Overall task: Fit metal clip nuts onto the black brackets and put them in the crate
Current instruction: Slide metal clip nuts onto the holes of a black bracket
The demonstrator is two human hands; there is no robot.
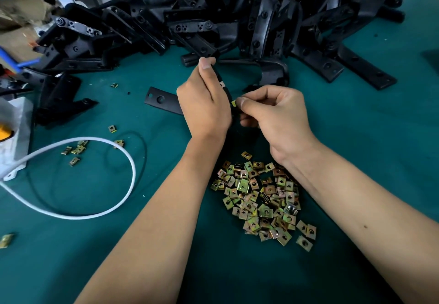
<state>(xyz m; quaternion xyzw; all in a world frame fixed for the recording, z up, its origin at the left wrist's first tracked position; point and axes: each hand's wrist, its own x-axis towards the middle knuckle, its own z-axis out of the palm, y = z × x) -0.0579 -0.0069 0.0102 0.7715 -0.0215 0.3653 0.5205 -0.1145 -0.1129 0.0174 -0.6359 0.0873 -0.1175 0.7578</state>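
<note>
- Far to the left of the left hand, a white block [14, 135] is lying at the table's edge, and a white cable [99, 211] is looping from it across the green table [356, 137].
- A few stray clip nuts [77, 150] are scattered inside and beside that loop, well apart from both hands.
- Just left of the left hand, the flat drilled end of a black bracket [160, 100] is lying on the table; its other end is hidden behind the hand.
- The left hand [205, 104] is being held with its fingers curled round a held bracket [222, 85], the thumb tip pressing at the upper end of that narrow black part; the bracket is being gripped edge-on, so little of it is seen between the two hands.
- A single clip nut [234, 103] is being pinched between the thumb and forefinger of the right hand [276, 118] and is being held against the edge of the held bracket, right where the two hands meet.
- Whether the clip nut is already seated on the bracket cannot be told.
- Beyond both hands, a large heap of black brackets [237, 13] is piled across the far side of the table.
- Near the wrists, between the two forearms and closer to the right one, a pile of clip nuts [263, 201] is lying on the table.
- The crate is not being shown.
</note>
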